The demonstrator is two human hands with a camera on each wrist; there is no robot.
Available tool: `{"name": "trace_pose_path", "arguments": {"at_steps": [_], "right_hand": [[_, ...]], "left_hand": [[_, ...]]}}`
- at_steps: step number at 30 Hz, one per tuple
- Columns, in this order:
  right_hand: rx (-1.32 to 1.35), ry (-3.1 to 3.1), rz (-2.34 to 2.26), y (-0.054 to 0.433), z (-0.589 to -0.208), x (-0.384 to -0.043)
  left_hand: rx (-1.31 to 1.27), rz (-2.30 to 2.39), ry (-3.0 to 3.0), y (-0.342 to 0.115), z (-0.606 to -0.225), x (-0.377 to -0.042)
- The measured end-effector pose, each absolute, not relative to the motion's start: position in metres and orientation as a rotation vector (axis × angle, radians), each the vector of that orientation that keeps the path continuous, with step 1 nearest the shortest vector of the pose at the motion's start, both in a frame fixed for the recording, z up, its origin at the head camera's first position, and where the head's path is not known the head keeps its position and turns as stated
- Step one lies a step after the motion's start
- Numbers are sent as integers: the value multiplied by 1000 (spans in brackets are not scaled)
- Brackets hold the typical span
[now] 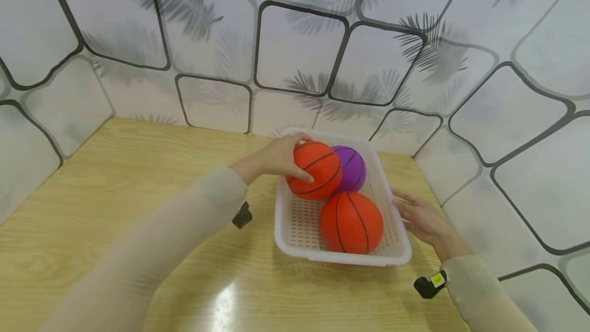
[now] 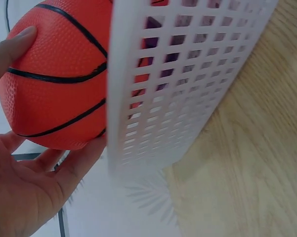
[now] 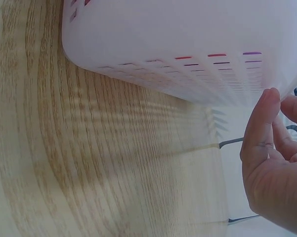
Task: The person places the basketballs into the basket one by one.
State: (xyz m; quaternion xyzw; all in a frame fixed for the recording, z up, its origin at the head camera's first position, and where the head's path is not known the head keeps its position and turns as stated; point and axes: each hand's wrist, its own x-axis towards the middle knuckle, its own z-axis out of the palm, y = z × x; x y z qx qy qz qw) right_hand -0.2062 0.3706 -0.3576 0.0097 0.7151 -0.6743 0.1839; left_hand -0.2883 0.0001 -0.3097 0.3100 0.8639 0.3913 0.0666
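Observation:
A white plastic basket [image 1: 295, 250] with slotted walls holds two red toy basketballs and a purple one. My left hand [image 1: 282, 155] grips the back-left red ball [image 1: 318, 170], thumb on its near side and fingers around the far side; in the left wrist view this ball [image 2: 59, 74] rises above the basket's rim. Behind it, partly covered, sits the purple ball [image 1: 352, 168]. The other red ball [image 1: 351, 223] lies at the basket's near end. My right hand [image 1: 421, 216] touches the basket's right side, its fingertips [image 3: 271, 96] right at the rim.
The basket stands on a light wood-grain table [image 1: 198, 270]. Patterned wall covering [image 1: 299, 50] rises along the back and on both sides, close by the basket at the back and right. A small black device [image 1: 429, 285] is at the right wrist, another [image 1: 241, 215] at the left.

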Motion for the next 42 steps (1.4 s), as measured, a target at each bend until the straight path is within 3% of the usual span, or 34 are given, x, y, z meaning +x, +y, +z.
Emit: {"name": "trace_pose_path", "arguments": {"at_steps": [19, 42], "right_hand": [[14, 2009, -1898, 371, -359, -206], [13, 2053, -1834, 370, -357, -207]], "left_hand": [[922, 1135, 2759, 7, -343, -273], [874, 827, 2867, -11, -356, -265]]}}
